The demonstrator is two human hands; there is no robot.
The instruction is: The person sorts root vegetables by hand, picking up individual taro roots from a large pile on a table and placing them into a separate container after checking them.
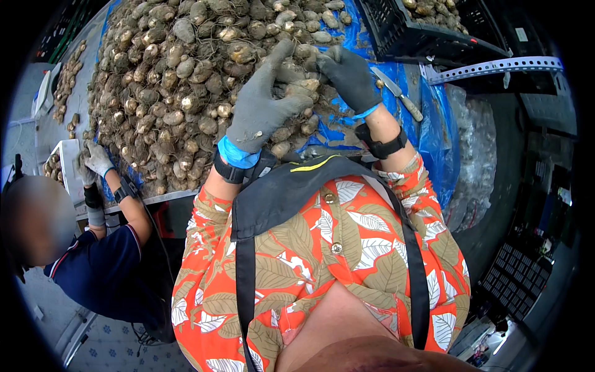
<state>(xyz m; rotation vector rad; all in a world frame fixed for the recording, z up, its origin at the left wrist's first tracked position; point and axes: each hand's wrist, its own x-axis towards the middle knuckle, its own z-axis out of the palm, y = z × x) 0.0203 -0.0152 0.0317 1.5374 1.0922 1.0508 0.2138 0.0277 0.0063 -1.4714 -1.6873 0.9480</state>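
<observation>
A large heap of soil-covered taro corms [167, 105] with stringy roots and pale cut ends lies in front of me. My left hand [260, 105], in a dirty grey glove, is closed round a taro corm [305, 90] at the heap's near right edge. Beside it, my right hand [352, 79], in a darker glove, has its fingers curled in toward that corm. What sits between the right fingertips is too small to make out. A knife [396, 93] with a pale handle rests on the blue plastic sheet [434, 130], just right of my right hand.
At the far right stands a black crate [427, 40] with more corms in it. A white perforated metal bar [496, 69] juts out there, above clear plastic bags [474, 155]. On my left a co-worker's gloved hand [98, 158] reaches to the heap, near a white container [68, 149].
</observation>
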